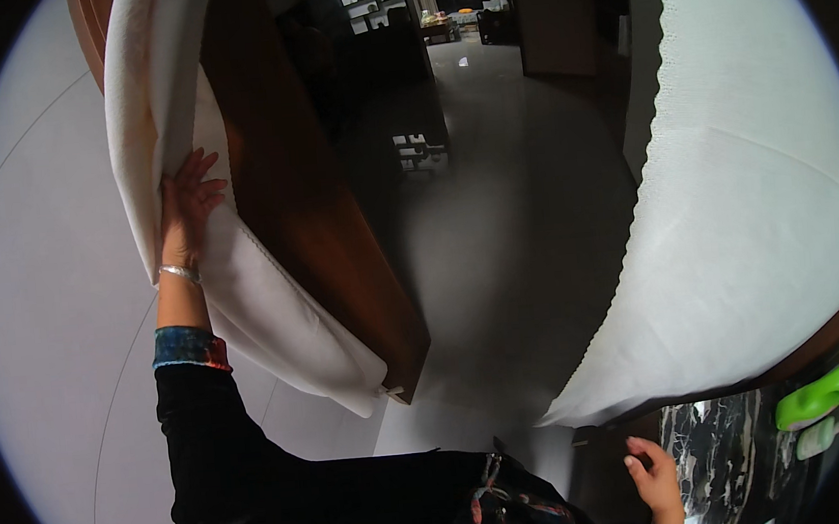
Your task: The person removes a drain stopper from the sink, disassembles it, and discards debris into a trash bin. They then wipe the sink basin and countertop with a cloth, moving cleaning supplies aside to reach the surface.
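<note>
My left hand is raised against the gathered left panel of a white cloth curtain, its fingers spread. The fabric hangs in folds beside a brown wooden door frame. On the other side, a second white curtain panel with a scalloped edge spreads wide, apart from both hands. Low on the right, my right hand has loosely bent fingers and nothing visible in it. It is nearest to a black marble-patterned countertop.
A bright green bottle and a pale green bottle are on the countertop. Through the doorway runs a glossy tiled floor. Farther back are a lit display shelf and a dark cabinet. A pale tiled wall stands at left.
</note>
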`<move>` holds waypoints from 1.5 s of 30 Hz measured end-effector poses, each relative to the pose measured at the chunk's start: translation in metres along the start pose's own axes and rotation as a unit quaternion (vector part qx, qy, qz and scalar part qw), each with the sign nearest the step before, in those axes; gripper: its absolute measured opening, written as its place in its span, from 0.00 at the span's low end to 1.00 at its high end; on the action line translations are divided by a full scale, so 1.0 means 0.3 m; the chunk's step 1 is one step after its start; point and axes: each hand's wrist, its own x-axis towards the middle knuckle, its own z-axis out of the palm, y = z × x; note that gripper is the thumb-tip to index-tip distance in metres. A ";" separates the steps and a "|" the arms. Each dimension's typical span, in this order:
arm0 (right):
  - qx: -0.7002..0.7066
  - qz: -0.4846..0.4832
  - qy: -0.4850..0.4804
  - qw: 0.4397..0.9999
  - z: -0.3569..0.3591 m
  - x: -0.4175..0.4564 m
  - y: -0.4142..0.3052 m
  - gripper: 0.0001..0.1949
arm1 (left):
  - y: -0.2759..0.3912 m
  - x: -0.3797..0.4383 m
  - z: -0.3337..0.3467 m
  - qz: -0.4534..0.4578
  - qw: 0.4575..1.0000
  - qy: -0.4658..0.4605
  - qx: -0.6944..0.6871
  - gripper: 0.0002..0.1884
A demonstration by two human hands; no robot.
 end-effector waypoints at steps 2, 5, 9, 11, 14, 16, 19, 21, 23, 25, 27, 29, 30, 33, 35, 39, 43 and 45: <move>0.069 -0.026 -0.098 0.993 0.019 0.120 -0.085 0.17 | -0.006 0.006 0.005 0.002 1.000 -0.006 -0.006 0.40; 0.096 -0.031 -0.256 0.961 0.062 0.307 -0.333 0.16 | -0.018 0.024 0.030 -0.003 1.000 -0.001 -0.020 0.41; 0.105 -0.105 -0.304 0.941 0.169 0.521 -0.417 0.28 | -0.043 0.035 0.036 -0.014 0.999 0.017 -0.030 0.40; 0.136 -0.123 -0.182 0.966 0.173 0.612 -0.332 0.35 | -0.052 0.046 0.054 -0.011 0.999 0.026 -0.043 0.40; 0.079 -0.095 0.049 0.991 0.084 0.687 -0.293 0.35 | -0.073 0.054 0.057 -0.015 0.998 0.026 -0.048 0.39; 0.028 -0.074 0.184 0.980 -0.024 0.733 -0.175 0.34 | -0.084 0.071 0.070 -0.015 0.998 0.009 -0.059 0.40; 0.133 -0.043 0.274 0.951 -0.238 0.697 -0.018 0.33 | -0.169 0.122 0.061 0.016 0.992 -0.052 -0.112 0.41; -0.022 -0.063 0.365 0.928 -0.331 0.687 0.024 0.33 | -0.194 0.102 0.016 0.032 0.993 -0.044 -0.106 0.41; -0.093 0.042 0.424 0.900 -0.318 0.678 -0.103 0.33 | -0.120 0.005 0.056 0.073 0.994 0.073 0.039 0.41; -0.149 0.071 0.493 0.854 -0.367 0.582 -0.047 0.32 | -0.242 0.023 0.063 0.083 0.976 0.077 0.186 0.41; -0.180 0.073 0.567 0.801 -0.466 0.605 0.025 0.33 | -0.453 0.144 0.047 0.074 0.969 0.098 0.213 0.30; -0.180 0.070 0.610 0.769 -0.550 0.592 0.155 0.35 | -0.560 0.171 0.085 0.127 0.942 0.107 0.291 0.28; -0.360 0.111 0.606 0.701 -0.567 0.609 0.203 0.36 | -0.605 0.174 0.090 0.151 0.924 0.118 0.332 0.28; -0.549 0.026 0.511 0.660 -0.572 0.722 0.270 0.29 | -0.707 0.094 0.482 0.177 0.828 0.228 0.480 0.37; -0.644 0.080 0.318 0.691 -0.577 0.791 0.317 0.24 | -0.801 0.080 0.598 0.110 0.811 0.241 0.521 0.40; -0.275 0.200 0.455 0.823 -0.559 1.245 0.680 0.27 | -1.242 0.223 0.742 0.005 0.812 0.092 0.576 0.33; -0.358 0.143 0.486 0.784 -0.485 1.589 0.998 0.16 | -1.610 0.191 0.755 -0.275 0.720 -0.190 0.608 0.29; -0.159 0.229 0.364 0.889 -0.423 1.788 1.079 0.14 | -1.801 0.187 0.794 -0.423 0.653 -0.317 0.543 0.27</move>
